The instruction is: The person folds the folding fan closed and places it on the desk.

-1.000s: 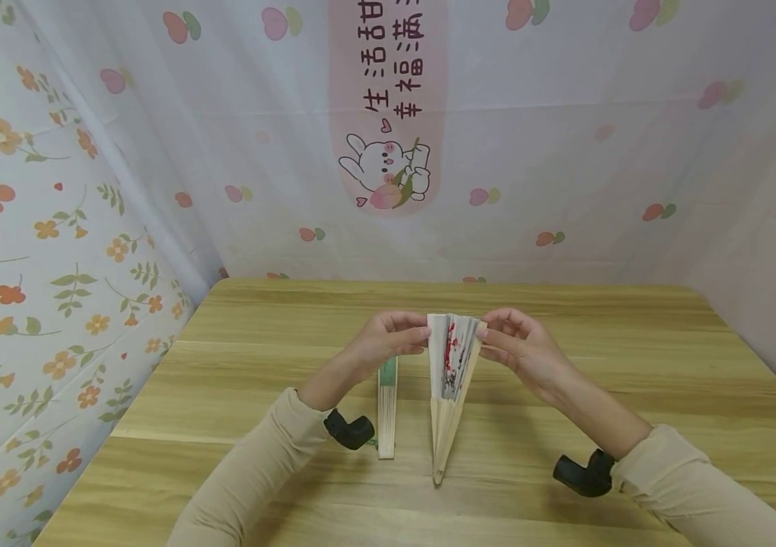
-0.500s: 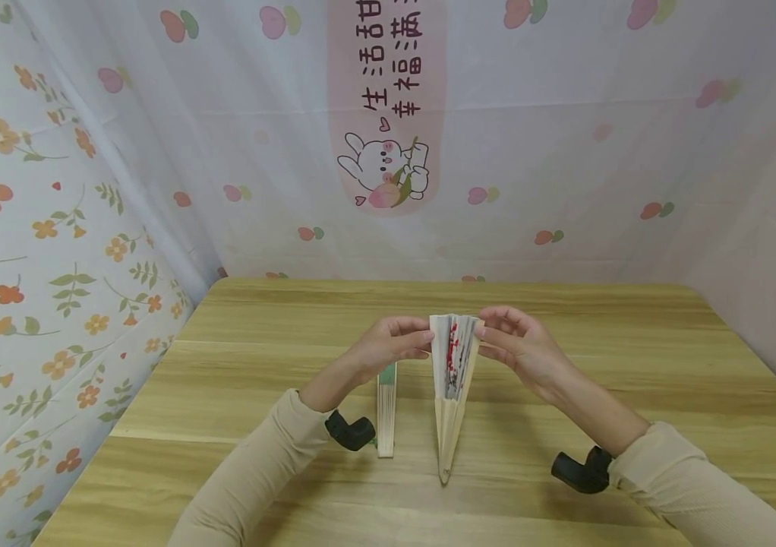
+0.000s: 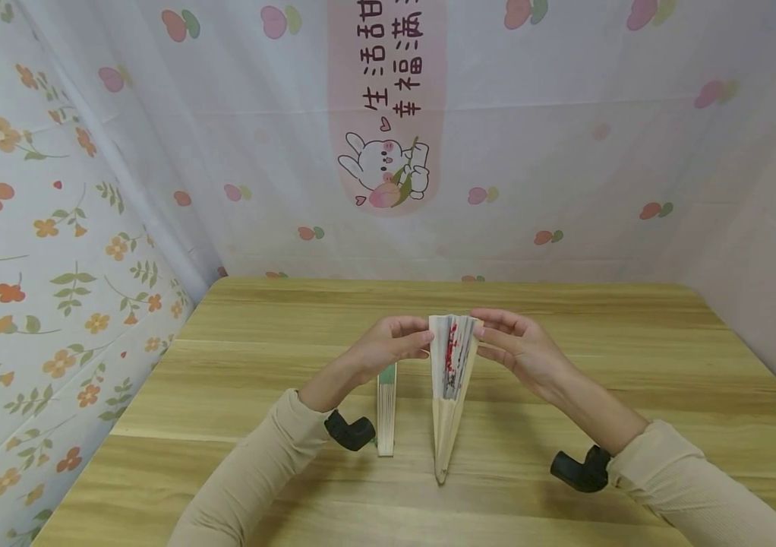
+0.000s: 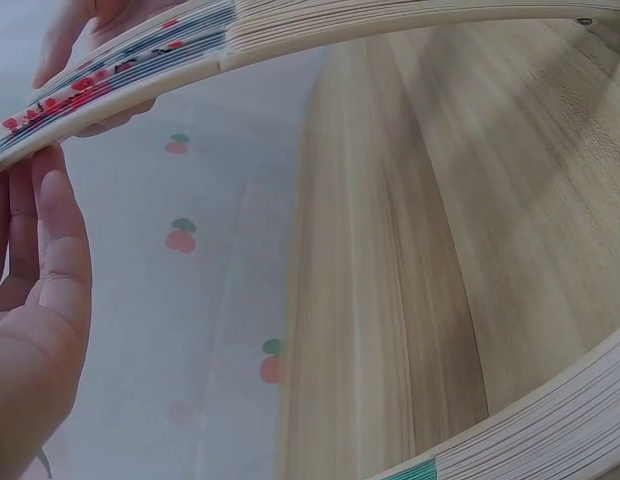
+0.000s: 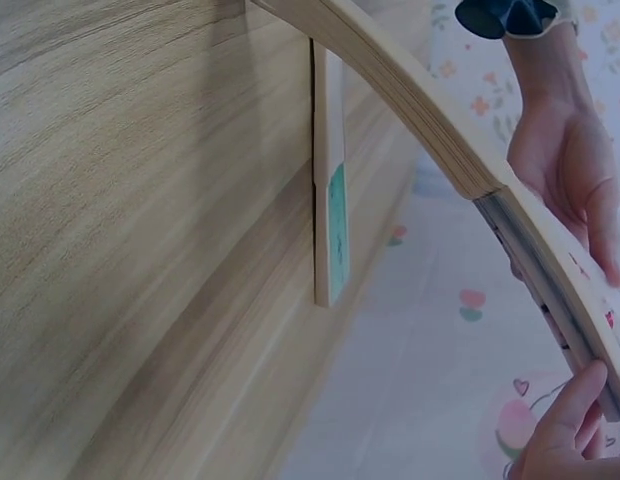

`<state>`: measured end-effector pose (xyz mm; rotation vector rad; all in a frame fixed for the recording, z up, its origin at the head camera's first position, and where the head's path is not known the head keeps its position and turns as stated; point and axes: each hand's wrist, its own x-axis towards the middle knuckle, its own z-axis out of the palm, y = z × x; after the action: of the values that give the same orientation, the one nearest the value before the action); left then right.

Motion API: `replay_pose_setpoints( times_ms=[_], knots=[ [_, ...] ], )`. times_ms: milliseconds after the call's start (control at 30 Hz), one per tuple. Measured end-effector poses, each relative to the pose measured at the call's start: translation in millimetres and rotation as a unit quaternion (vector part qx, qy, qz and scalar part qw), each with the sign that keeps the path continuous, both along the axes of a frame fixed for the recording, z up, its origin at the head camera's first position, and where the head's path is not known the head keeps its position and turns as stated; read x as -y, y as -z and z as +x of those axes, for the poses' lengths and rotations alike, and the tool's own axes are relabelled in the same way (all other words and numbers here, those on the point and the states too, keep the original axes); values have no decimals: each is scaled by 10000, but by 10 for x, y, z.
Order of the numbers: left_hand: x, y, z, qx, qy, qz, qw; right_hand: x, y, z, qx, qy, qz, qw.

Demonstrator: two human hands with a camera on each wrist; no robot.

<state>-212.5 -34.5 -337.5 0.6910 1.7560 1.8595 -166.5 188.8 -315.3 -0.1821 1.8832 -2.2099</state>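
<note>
A partly spread folding fan (image 3: 448, 380) with pale ribs and a grey-white leaf painted with red blossoms is held up over the table, its pivot end toward me. My left hand (image 3: 391, 346) pinches the fan's left outer edge near the top. Its right outer edge is between the thumb and fingers of my right hand (image 3: 521, 342). The left wrist view shows the folds of the held fan (image 4: 120, 75) edge-on. A second folding fan (image 3: 386, 418), folded up, with a green leaf and pale ribs, lies on the table left of it, its far end hidden behind my left hand.
The wooden table (image 3: 258, 365) reaches back to a white curtain (image 3: 531, 152) with fruit prints and a rabbit picture. A flowered cloth (image 3: 39, 304) hangs at the left. Black mounts (image 3: 350, 431) sit at both wrists.
The held fan has narrowed slightly as my right hand moved a little left. Its pivot end swayed right, then partly back. The green fan lies where it was.
</note>
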Motion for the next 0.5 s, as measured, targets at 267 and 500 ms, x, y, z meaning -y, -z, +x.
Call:
replay_pose_setpoints(
  times_ms=[267, 500],
  knots=[
    [4, -8, 1, -146, 143, 22, 9998, -4, -13, -9, 113, -184, 137, 9997],
    [-6, -4, 1, -162, 235, 85, 9996, -13, -14, -9, 114, -309, 271, 9991]
  ],
)
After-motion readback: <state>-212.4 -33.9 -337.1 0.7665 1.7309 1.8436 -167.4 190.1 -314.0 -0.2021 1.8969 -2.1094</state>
